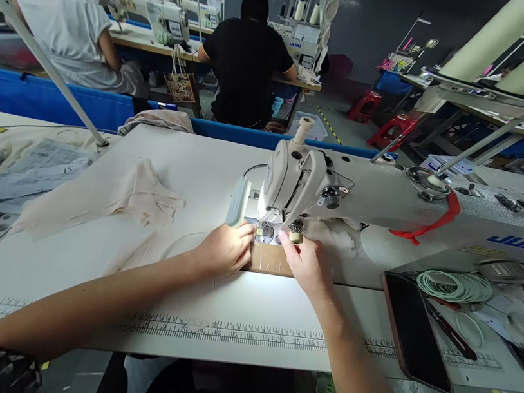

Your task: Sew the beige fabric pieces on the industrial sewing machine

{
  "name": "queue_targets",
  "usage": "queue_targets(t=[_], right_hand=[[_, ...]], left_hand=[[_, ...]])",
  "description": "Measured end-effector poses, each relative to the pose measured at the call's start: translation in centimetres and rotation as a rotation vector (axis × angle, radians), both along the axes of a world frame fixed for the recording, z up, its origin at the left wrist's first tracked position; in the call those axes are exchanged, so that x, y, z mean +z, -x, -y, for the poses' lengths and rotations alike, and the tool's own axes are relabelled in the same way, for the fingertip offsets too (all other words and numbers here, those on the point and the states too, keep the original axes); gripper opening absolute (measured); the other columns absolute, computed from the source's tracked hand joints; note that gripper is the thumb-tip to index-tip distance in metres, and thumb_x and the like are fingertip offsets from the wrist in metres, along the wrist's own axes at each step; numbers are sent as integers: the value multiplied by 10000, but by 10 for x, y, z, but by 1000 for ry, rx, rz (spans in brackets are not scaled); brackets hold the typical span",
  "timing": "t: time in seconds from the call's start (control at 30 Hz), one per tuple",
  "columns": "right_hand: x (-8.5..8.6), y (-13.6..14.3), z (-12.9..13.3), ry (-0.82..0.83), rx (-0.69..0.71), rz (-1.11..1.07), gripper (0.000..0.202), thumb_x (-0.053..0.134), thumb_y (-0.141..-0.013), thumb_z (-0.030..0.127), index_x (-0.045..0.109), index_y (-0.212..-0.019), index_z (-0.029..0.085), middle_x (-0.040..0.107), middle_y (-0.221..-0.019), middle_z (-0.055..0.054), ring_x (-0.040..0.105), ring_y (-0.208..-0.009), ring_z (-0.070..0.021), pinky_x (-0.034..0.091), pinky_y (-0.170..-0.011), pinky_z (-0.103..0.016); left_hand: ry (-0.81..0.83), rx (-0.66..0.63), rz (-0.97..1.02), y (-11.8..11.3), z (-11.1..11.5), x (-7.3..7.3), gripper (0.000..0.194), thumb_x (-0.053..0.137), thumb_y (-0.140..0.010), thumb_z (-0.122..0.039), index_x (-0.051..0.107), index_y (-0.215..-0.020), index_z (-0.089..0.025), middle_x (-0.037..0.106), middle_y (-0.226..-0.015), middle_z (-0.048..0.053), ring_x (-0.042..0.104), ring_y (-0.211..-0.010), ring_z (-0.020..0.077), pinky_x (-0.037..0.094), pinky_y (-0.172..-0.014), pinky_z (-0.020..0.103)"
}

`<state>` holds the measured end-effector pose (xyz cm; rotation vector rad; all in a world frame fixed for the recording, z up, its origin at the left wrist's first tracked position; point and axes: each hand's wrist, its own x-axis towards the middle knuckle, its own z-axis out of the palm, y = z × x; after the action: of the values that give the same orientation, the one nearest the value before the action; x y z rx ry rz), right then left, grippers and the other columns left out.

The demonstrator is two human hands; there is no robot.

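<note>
At the needle area of a white JUKI sewing machine [288,181], my two hands lie on either side of the presser foot. My left hand [228,248] is closed, its fingertips pinched together just left of the foot; what they hold is too small to make out. From the right, my right hand [308,265] reaches in with thumb and finger close together, partly behind a brass-coloured knob [295,236]. Whatever it pinches is hidden. Between the hands lies a brown plate [271,259]. Sheer beige fabric [140,195] spreads over the table left of my left hand.
A phone [416,329], a coil of pale green cord [454,286] and dark snips [455,331] lie on the right. Papers [25,176] are at the left. A ruler strip [223,333] runs along the front edge. Thread cones [496,37] stand above; two people sit ahead.
</note>
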<state>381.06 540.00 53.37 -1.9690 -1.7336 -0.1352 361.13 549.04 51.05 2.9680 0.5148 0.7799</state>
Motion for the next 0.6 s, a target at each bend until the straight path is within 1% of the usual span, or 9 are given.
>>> queue_targets(t=[0.1, 0.17, 0.2, 0.27, 0.33, 0.4, 0.43, 0.5, 0.6], right_hand=[[8, 17, 14, 43, 84, -35, 316, 482, -990, 326, 713, -833, 176, 661, -675, -40, 558, -594, -159, 376, -566, -264], [12, 40, 25, 32, 220, 1, 215, 523, -970, 260, 714, -1010, 169, 704, -865, -62, 627, -774, -190, 471, -699, -281], [12, 53, 30, 17, 299, 45, 226, 557, -955, 253, 691, -1112, 160, 705, -1008, -89, 637, -926, -222, 501, -820, -322], [7, 80, 39, 2, 455, 153, 438, 650, -915, 357, 608, -1287, 130, 613, -1312, -153, 527, -1243, -309, 428, -1072, -475], [-4, 101, 48, 15, 598, 213, 732, 672, -867, 570, 510, -1404, 99, 480, -1483, -186, 354, -1411, -356, 269, -1188, -592], [-17, 114, 58, 27, 695, 226, 919, 618, -827, 719, 444, -1457, 73, 422, -1529, -200, 279, -1452, -371, 197, -1205, -637], [-23, 117, 63, 23, 716, 228, 936, 604, -831, 723, 423, -1472, 65, 428, -1522, -204, 287, -1445, -375, 200, -1200, -644], [-32, 118, 76, -50, 714, 214, 766, 617, -894, 554, 448, -1452, 58, 527, -1424, -203, 407, -1353, -367, 287, -1162, -619], [-37, 113, 105, -204, 717, 48, 330, 507, -951, 185, 618, -1256, 125, 687, -1073, -125, 594, -1008, -270, 484, -948, -455]], left_hand=[[216, 148, -50, 6, -5, 15, 333, 380, -920, -165, 631, -1138, -145, 655, -1203, 131, 645, -986, 231, 580, -845, 370], [292, 301, -57, 15, -11, 29, 314, 373, -921, -182, 615, -1118, -144, 645, -1155, 139, 638, -979, 239, 561, -830, 371], [294, 377, -68, 20, -14, 35, 287, 388, -921, -203, 611, -1090, -140, 643, -1115, 146, 629, -992, 260, 548, -834, 389], [278, 500, -136, 32, -19, 45, 226, 443, -920, -276, 605, -1007, -146, 649, -1002, 137, 609, -1007, 303, 509, -845, 421], [347, 574, -239, 45, -19, 49, 217, 479, -920, -358, 588, -943, -172, 646, -845, 78, 610, -911, 282, 468, -799, 385], [494, 543, -271, 58, -13, 47, 267, 459, -933, -429, 571, -887, -191, 600, -694, 13, 577, -734, 210, 409, -704, 317], [567, 493, -251, 66, -7, 45, 296, 453, -931, -457, 566, -850, -195, 570, -643, -10, 537, -660, 174, 375, -662, 290], [708, 373, -175, 85, 8, 39, 360, 474, -908, -515, 563, -776, -193, 513, -582, -32, 457, -570, 125, 323, -591, 254], [1079, 251, -63, 126, 38, 33, 412, 552, -863, -586, 568, -757, -189, 413, -495, -53, 351, -450, 87, 259, -467, 221]])
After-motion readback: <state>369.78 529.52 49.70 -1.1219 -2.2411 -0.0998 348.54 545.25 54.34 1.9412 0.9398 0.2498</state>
